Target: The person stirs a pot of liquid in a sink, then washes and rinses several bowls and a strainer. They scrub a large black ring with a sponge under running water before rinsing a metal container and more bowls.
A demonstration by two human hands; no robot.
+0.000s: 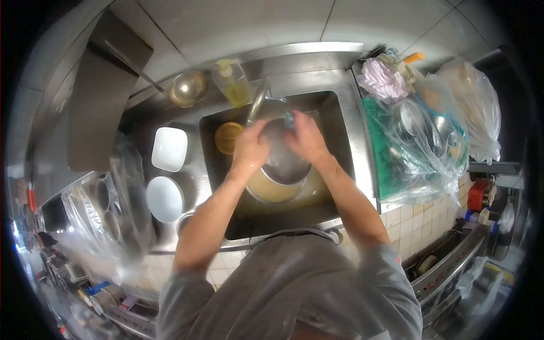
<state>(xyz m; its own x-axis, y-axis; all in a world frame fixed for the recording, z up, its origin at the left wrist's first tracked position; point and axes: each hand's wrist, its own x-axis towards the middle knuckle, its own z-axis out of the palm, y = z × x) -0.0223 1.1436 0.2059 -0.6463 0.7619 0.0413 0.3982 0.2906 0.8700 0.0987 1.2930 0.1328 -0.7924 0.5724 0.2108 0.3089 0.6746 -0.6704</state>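
Note:
Over the sink (344,158), my left hand (251,146) is closed on the left rim of a round metal bowl (286,164), which is tilted under the faucet (259,103). Against the bowl's upper right side, my right hand (307,137) is closed. At its fingertips shows a small blue-green piece (288,119) that looks like a scrubbing pad, partly hidden and blurred. Beneath the bowl, a wider metal basin (272,195) holds cloudy yellowish water. A yellow-brown round dish (228,137) lies in the sink's left side, near my left hand.
On the left counter are a white square bowl (170,149), a pale round bowl (165,199) and a ladle (188,89). A soap pump bottle (235,88) stands behind the sink. Plastic bags (419,153) with utensils cover a green board (374,130) on the right.

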